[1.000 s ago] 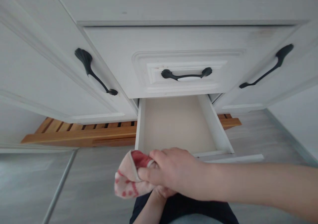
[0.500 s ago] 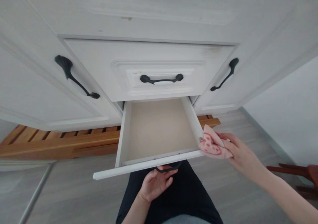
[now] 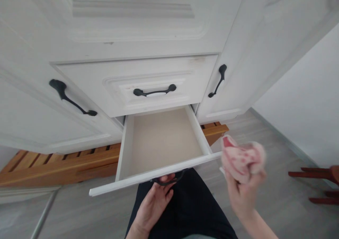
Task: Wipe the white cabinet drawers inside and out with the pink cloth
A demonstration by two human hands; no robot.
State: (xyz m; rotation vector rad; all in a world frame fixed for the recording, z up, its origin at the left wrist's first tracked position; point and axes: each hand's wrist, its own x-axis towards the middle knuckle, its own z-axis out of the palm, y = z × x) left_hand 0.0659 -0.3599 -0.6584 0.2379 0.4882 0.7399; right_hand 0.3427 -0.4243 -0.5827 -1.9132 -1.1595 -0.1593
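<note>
An open drawer (image 3: 164, 140) with a bare beige bottom juts out of the white cabinet (image 3: 137, 27). Under its front panel my left hand (image 3: 155, 203) lies palm up, its fingers hooked round the dark drawer handle (image 3: 182, 175). My right hand (image 3: 245, 193), smeared by motion, grips a crumpled pink cloth (image 3: 242, 159) with red marks, just right of the panel's right end and apart from it.
Above is a shut drawer with a dark handle (image 3: 155, 91); door handles flank it at left (image 3: 71, 99) and right (image 3: 218, 81). A slatted wooden bench (image 3: 63, 165) runs beneath the cabinet. Reddish-brown wooden legs (image 3: 309, 174) stand at far right.
My right hand and the cloth have come off the drawer's right front corner, with the hand now lower and the cloth above it. My left hand stays at the handle. The view has shifted.
</note>
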